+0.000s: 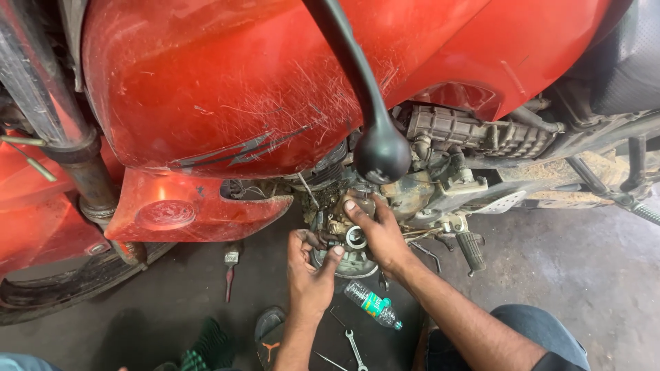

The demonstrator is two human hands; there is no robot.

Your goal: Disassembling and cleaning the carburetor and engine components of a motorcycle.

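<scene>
- The left hand reaches up under the red fuel tank of a motorcycle, its fingers curled around a small grimy metal part, apparently the carburetor, with the thumb stretched out towards the round opening on that part.
- The right hand lies over the same part from the other side; its fingers are closed on the upper body and its thumb rests beside the round opening.
- The carburetor sits low on the machine, just below the tank and in front of the dirty engine block, near a bar-end weight that hangs into view.
- As a judgement: the part looks neither fully fitted nor fully free. Both hands steady it at its seat, and whether any bolts or hoses are joined cannot be told, since the fingers hide the joints.
- Tools lie on the concrete floor below, which suggests work is midway: a combination spanner, a thin rod-like tool beside it, and a red-handled brush near the front wheel.
- A small plastic bottle with a green label lies on its side just below the hands.
- The person's knee in blue jeans and a sandal show at the bottom edge.
</scene>
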